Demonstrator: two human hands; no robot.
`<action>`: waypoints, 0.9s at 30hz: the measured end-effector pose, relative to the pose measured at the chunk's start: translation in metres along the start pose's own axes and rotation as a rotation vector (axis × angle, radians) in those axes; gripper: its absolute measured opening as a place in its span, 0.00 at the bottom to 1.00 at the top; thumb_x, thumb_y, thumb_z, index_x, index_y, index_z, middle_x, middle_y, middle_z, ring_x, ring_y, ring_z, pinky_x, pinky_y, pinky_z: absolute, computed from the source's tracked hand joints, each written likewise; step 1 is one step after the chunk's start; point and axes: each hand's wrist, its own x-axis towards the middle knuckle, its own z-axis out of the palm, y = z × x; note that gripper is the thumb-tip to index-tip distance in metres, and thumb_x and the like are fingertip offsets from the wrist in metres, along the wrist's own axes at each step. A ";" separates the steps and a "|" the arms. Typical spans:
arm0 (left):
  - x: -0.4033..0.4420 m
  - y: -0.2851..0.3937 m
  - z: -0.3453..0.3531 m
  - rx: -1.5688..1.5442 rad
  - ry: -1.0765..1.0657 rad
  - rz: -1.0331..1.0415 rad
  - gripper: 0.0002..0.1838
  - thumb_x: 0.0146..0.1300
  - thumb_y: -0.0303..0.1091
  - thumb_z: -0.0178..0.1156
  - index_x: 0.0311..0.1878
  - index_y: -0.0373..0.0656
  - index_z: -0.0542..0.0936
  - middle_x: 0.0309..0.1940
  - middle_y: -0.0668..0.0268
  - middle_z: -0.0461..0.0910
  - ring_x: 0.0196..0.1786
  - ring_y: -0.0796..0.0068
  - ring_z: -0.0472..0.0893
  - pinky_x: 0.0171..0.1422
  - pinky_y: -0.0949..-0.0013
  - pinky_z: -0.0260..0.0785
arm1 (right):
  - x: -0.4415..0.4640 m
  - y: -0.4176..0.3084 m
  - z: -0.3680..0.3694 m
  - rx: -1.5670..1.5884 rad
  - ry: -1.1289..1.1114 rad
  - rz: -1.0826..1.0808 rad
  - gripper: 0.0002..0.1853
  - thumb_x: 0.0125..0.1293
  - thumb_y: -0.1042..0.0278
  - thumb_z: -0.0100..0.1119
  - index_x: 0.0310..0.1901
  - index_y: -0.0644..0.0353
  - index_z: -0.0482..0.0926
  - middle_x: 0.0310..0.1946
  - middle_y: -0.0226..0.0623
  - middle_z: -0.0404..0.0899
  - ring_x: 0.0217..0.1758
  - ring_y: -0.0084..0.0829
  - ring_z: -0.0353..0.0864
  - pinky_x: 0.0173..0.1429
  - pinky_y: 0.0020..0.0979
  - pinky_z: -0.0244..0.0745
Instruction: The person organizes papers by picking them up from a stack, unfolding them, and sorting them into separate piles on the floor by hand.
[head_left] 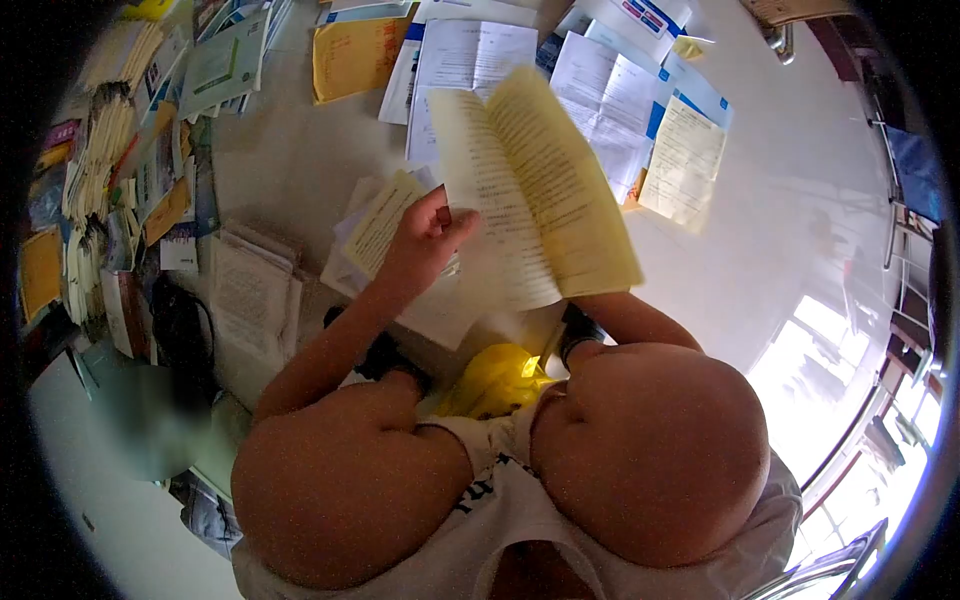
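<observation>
My left hand [425, 240] is closed, thumb against fingers, on the left edge of a creased sheet of paper [545, 190]. The sheet is covered in lines of writing, pale on its left half and yellower on its right, with a fold running down the middle. It is raised above the floor, tilted and slightly blurred. My right forearm [645, 318] reaches behind the lower right of this sheet, which hides the right hand and its fingers. Beneath my left hand lies a loose pile of papers [375, 235], with a yellowish written sheet on top.
Unfolded white sheets [475, 60], a brown envelope [355, 58] and a yellowish page [685, 165] lie ahead on the floor. Stacked papers [255, 290] sit at the left, beside tall piles of documents [95, 170]. A yellow plastic bag [495, 380] is between my legs.
</observation>
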 end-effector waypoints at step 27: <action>0.338 -0.131 0.060 0.695 0.271 0.355 0.35 0.53 0.27 0.74 0.63 0.43 0.67 0.44 0.58 0.83 0.47 0.63 0.83 0.53 0.58 0.75 | 0.106 -0.138 -0.168 -0.734 0.829 -0.686 0.19 0.66 0.71 0.55 0.58 0.60 0.67 0.42 0.57 0.82 0.45 0.62 0.81 0.49 0.55 0.73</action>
